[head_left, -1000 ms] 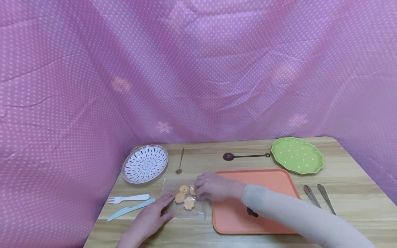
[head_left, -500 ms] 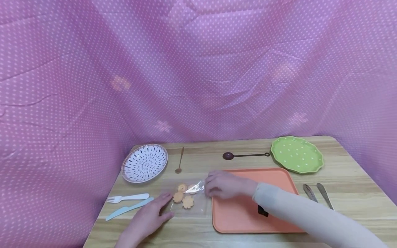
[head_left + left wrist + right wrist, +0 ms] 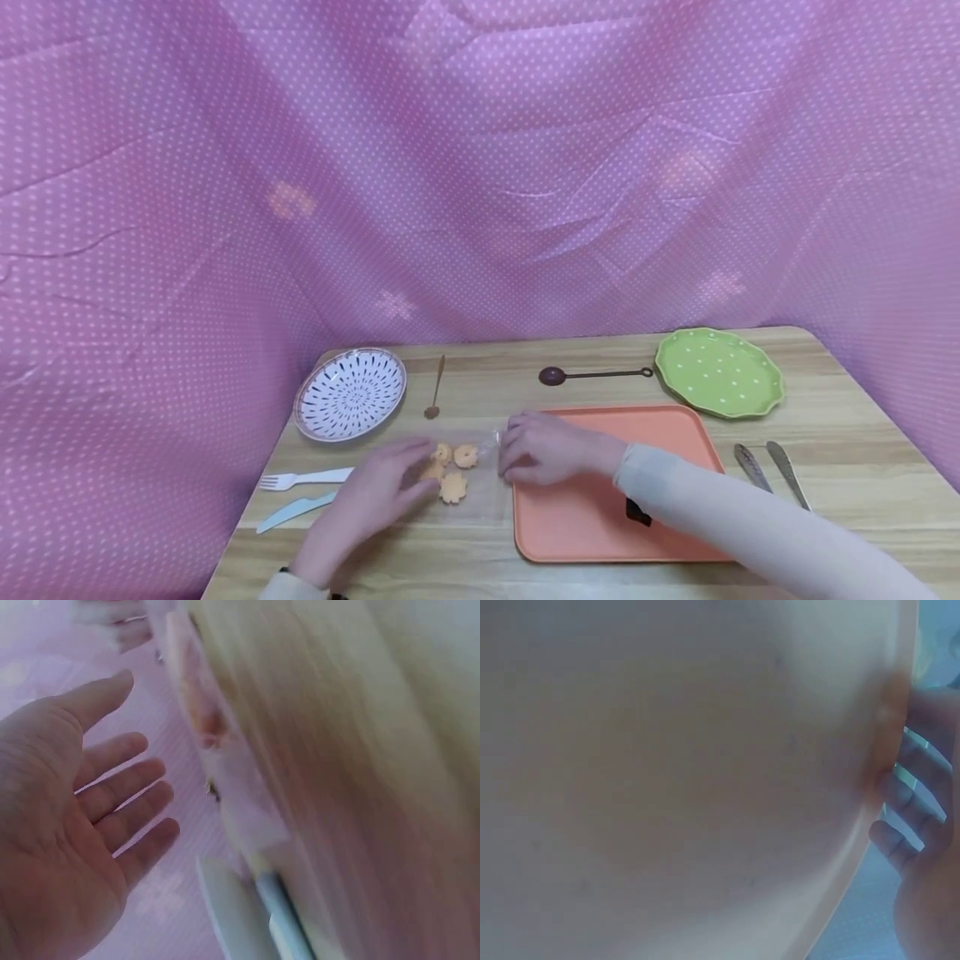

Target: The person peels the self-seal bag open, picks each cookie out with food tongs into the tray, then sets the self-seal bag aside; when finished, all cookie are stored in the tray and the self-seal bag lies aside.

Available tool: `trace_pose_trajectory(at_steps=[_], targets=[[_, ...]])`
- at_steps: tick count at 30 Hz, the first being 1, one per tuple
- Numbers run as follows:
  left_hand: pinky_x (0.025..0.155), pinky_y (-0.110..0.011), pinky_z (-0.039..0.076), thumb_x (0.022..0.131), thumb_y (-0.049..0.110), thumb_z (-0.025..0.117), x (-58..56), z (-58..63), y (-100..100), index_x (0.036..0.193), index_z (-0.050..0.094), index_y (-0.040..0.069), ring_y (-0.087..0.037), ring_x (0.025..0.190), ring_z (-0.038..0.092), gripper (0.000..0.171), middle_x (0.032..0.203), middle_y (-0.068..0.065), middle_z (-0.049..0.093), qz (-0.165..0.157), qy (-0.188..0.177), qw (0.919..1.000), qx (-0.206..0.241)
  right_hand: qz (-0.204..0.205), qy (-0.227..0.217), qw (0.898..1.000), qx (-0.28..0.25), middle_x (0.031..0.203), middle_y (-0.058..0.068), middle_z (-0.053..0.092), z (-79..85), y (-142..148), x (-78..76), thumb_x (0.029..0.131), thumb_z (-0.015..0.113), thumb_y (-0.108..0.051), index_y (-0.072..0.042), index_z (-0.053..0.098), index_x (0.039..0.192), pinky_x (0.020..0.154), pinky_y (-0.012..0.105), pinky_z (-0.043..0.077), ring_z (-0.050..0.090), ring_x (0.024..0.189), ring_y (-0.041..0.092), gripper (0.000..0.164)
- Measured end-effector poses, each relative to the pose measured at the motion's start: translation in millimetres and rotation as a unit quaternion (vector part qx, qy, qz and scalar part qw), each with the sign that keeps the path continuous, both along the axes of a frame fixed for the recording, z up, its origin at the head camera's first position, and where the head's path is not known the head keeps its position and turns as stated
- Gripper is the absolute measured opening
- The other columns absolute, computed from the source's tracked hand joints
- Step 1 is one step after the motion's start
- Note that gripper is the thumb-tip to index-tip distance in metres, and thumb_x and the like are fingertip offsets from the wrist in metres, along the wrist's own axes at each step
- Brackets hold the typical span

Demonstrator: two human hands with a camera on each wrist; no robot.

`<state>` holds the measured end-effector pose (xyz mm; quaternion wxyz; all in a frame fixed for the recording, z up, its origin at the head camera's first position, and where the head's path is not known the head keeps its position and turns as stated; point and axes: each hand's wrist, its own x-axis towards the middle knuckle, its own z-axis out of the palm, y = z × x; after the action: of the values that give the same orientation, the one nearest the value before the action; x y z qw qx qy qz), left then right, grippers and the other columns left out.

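A clear plastic bag [image 3: 483,504] with several yellowish biscuits [image 3: 453,488] in it lies flat left of the tray. My left hand [image 3: 375,492] hovers over the bag's left part, its fingers stretched and spread, fingertips beside the biscuits. In the left wrist view the palm [image 3: 52,847] shows with nothing in it. At the bag's right edge my right hand [image 3: 551,450] pinches the plastic with bent fingers, over the left rim of the orange tray [image 3: 562,529]. The right wrist view has those fingers [image 3: 900,795] by the tray's rim; their grip on the plastic is hidden there.
A white fork [image 3: 315,477] and light blue knife [image 3: 292,512] lie at the left, below a patterned plate [image 3: 352,396]. Behind are a small brown spoon [image 3: 437,387] and a dark ladle [image 3: 553,377]. A green plate [image 3: 716,375] and metal handles [image 3: 783,467] are at right.
My right hand has moved right from the biscuits to the bag's edge. The bag's raised, shiny part has settled flat. My left hand has shifted right, over the bag.
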<state>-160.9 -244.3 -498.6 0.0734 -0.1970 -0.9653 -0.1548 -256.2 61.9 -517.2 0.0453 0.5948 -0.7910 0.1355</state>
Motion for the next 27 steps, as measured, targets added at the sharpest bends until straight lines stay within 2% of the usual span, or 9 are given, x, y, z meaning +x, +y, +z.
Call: trace_pose_trajectory(at_steps=[3,7,13,20,23,27], targets=[[0.115,-0.053,0.048,0.089,0.045,0.075,-9.9,-7.4,3,0.129,0.069,0.021,-0.029,0.133,0.061,0.048,0.144,-0.006,0.064,-0.030,-0.005,0.9995,-0.005,0.002,0.004,1.000,-0.001,0.101,-0.022,0.075,-1.0,-1,1.6,0.094,0.070,-0.042,-0.035,0.078,0.100,0.090,0.023,0.045,0.055,0.094,0.002,0.012],[0.116,-0.051,0.047,0.089,0.043,0.075,-15.6,-13.6,3,0.120,0.074,0.027,-0.027,0.134,0.060,0.035,0.144,-0.003,0.064,-0.038,-0.030,0.9989,0.001,0.001,0.004,1.000,0.005,0.100,-0.022,0.074,-1.3,-2,3.1,0.094,0.069,-0.044,-0.036,0.078,0.098,0.093,0.024,0.045,0.056,0.095,0.002,0.013],[0.113,-0.047,0.051,0.087,0.038,0.077,-16.3,-13.7,4,0.104,0.080,0.032,-0.021,0.127,0.066,0.018,0.131,0.004,0.072,-0.011,-0.035,0.9984,0.043,-0.004,0.003,1.000,-0.004,0.098,-0.021,0.073,-0.3,-2,3.2,0.093,0.070,-0.043,-0.035,0.078,0.093,0.091,0.024,0.044,0.056,0.094,0.002,0.011],[0.111,-0.047,0.052,0.085,0.035,0.080,-13.3,-10.8,5,0.107,0.079,0.029,-0.018,0.120,0.070,0.023,0.124,0.005,0.075,0.039,-0.033,0.9913,0.121,-0.007,-0.001,1.000,-0.023,0.095,-0.020,0.073,-0.9,-1,3.5,0.093,0.070,-0.046,-0.035,0.078,0.089,0.093,0.025,0.046,0.057,0.093,0.003,0.014],[0.110,-0.045,0.054,0.084,0.033,0.081,-12.2,-10.7,5,0.106,0.080,0.028,-0.016,0.116,0.072,0.022,0.121,0.004,0.077,0.046,-0.023,0.9879,0.146,-0.012,-0.006,1.000,-0.023,0.094,-0.020,0.073,-1.3,0,3.8,0.093,0.070,-0.048,-0.035,0.078,0.088,0.094,0.026,0.047,0.057,0.093,0.003,0.016],[0.105,-0.041,0.057,0.084,0.032,0.082,-11.3,-11.6,5,0.104,0.080,0.027,-0.012,0.111,0.074,0.021,0.117,0.005,0.078,0.052,-0.013,0.9860,0.158,-0.013,-0.003,1.000,-0.026,0.093,-0.020,0.072,-2.6,1,3.9,0.093,0.070,-0.047,-0.035,0.078,0.090,0.095,0.027,0.047,0.057,0.093,0.004,0.016]])
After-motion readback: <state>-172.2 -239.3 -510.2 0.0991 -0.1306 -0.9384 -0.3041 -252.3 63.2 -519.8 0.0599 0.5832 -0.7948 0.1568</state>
